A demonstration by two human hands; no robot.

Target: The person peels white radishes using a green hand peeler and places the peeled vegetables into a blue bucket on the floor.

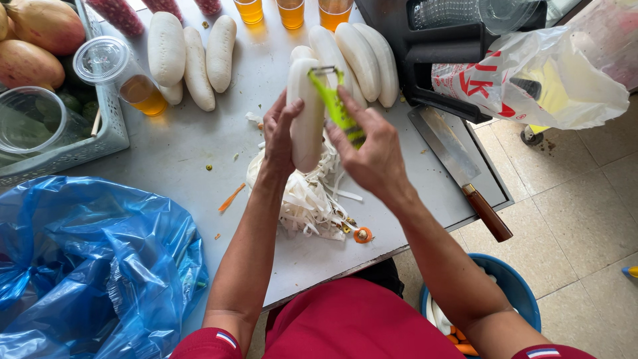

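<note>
In the middle of the frame the left hand (279,136) wraps its fingers around a peeled white radish (306,113), holding it nearly upright over the grey table (179,153). The right hand (372,156) pinches a lime-green peeler (335,100) between thumb and curled fingers, its metal blade touching the radish near the top end. Just beneath both hands lies a heap of white peelings (309,196), with a small orange carrot end (363,234) at its lower edge. Above, at the top centre, more peeled radishes (362,60) lie side by side, and another group (193,53) rests toward the upper left beside a lidded plastic cup of amber drink (123,76). A cleaver with a wooden handle (458,166) lies right of centre near the table edge. A crumpled blue plastic bag (86,266) fills the lower left, and a blue basin (512,286) sits on the floor at the lower right
</note>
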